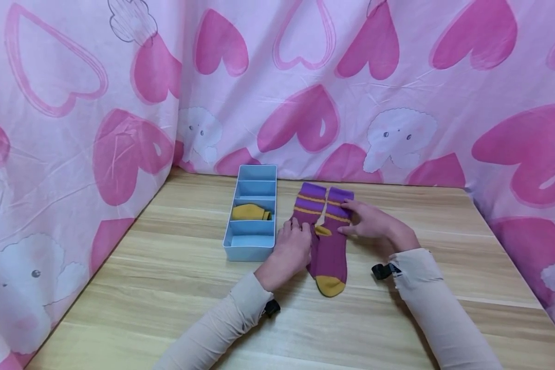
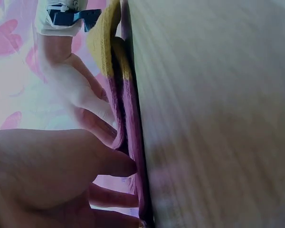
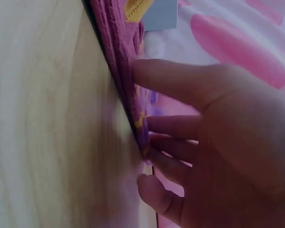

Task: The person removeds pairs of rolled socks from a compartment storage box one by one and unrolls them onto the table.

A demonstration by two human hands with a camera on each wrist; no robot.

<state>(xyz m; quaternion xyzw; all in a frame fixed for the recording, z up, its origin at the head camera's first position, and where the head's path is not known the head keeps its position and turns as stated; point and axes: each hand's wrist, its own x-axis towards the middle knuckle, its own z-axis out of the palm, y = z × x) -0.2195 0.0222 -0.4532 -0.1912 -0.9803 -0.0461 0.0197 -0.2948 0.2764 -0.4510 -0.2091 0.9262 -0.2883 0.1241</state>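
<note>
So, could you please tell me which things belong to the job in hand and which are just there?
Job: socks, touched by both hands; probably also the box and yellow cloth inside it.
Just there: curtain, behind; table, beneath.

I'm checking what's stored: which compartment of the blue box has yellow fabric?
Second compartment from the box's near end: it alone of four holds yellow fabric.

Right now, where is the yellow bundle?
In the head view, the yellow bundle sits in the blue divided box, second compartment from the near end, left of the left hand and the striped socks.
</note>
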